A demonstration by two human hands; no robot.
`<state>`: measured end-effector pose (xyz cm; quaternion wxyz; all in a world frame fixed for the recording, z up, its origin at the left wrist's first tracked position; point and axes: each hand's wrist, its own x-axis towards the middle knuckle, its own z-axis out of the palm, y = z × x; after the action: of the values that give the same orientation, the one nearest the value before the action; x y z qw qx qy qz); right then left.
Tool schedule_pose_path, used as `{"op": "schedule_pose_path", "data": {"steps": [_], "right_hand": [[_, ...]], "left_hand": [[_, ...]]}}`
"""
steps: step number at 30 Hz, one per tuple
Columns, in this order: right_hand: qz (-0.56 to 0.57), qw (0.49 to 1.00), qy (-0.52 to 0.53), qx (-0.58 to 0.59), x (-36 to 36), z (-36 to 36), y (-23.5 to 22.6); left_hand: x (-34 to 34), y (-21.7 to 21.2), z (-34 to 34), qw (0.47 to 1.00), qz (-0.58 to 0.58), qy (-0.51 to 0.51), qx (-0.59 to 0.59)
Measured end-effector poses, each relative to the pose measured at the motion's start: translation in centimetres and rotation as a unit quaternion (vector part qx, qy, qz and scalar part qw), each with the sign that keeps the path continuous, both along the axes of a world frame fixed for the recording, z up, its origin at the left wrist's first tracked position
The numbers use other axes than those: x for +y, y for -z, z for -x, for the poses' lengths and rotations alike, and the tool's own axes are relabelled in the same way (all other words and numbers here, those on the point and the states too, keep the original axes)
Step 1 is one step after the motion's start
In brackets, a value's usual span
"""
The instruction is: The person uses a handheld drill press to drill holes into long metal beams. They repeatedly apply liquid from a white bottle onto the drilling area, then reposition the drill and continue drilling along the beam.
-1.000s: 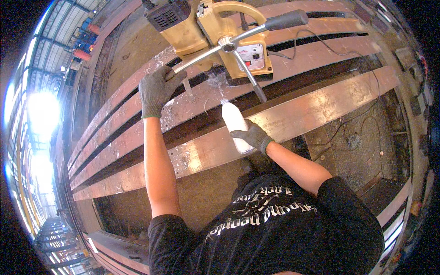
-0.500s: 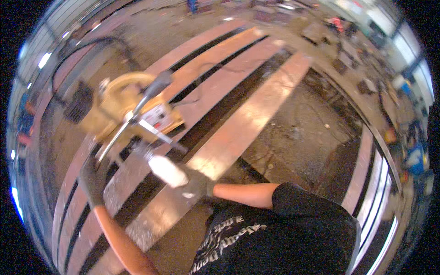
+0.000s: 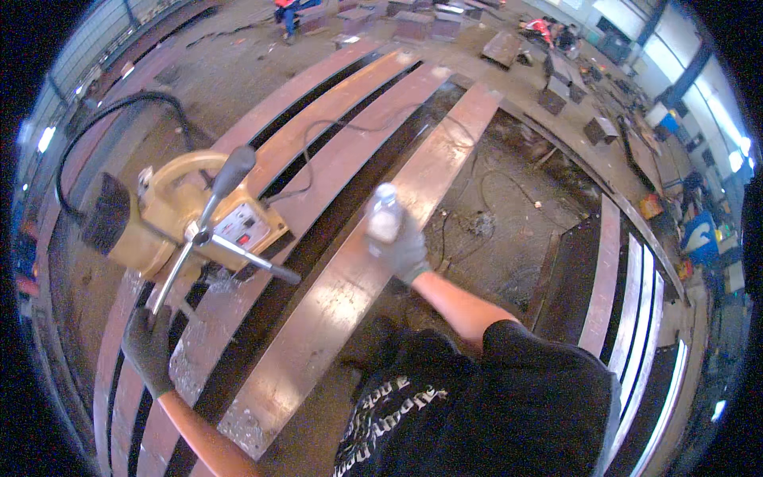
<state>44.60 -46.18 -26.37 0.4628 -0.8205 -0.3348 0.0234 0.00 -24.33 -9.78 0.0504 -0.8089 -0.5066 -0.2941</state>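
A yellow magnetic drill (image 3: 151, 245) stands on the steel bars at the left. Its three-spoke feed handle (image 3: 200, 233) has black grips, and a small switch panel (image 3: 241, 226) sits beside the hub. My left hand (image 3: 148, 350), in a grey glove, is closed around the end of the lowest spoke. In my gloved right hand (image 3: 405, 253) is a clear plastic bottle (image 3: 385, 216) with whitish contents, held upright above the bare steel bar (image 3: 334, 306). The drill's bit is hidden beneath its body.
Long reddish steel bars (image 3: 350, 151) lie side by side with dark gaps between them. A black cable (image 3: 306, 151) crosses them, and a thick black hose (image 3: 67, 151) loops behind the drill. Metal shavings (image 3: 242, 429) litter the near bar end. Steel blocks (image 3: 552, 95) and other people are farther off.
My right hand has carried the bottle from beside the drill to the right and farther away, over the bare bar. My left hand stays on the spoke. The view has shifted.
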Motion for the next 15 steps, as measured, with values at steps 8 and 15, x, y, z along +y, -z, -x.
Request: {"op": "schedule_pose_path", "data": {"steps": [8, 15], "right_hand": [[-0.088, 0.994, -0.012, 0.061, 1.4, -5.0, -0.3], [-0.166, 0.953, 0.013, 0.252, -2.3, -4.5, 6.6]], "left_hand": [[-0.4, -1.5, -1.5, 1.0, 0.021, -0.005, 0.02], [-0.4, -1.6, -1.4, 0.998, 0.035, -0.027, 0.051]]}}
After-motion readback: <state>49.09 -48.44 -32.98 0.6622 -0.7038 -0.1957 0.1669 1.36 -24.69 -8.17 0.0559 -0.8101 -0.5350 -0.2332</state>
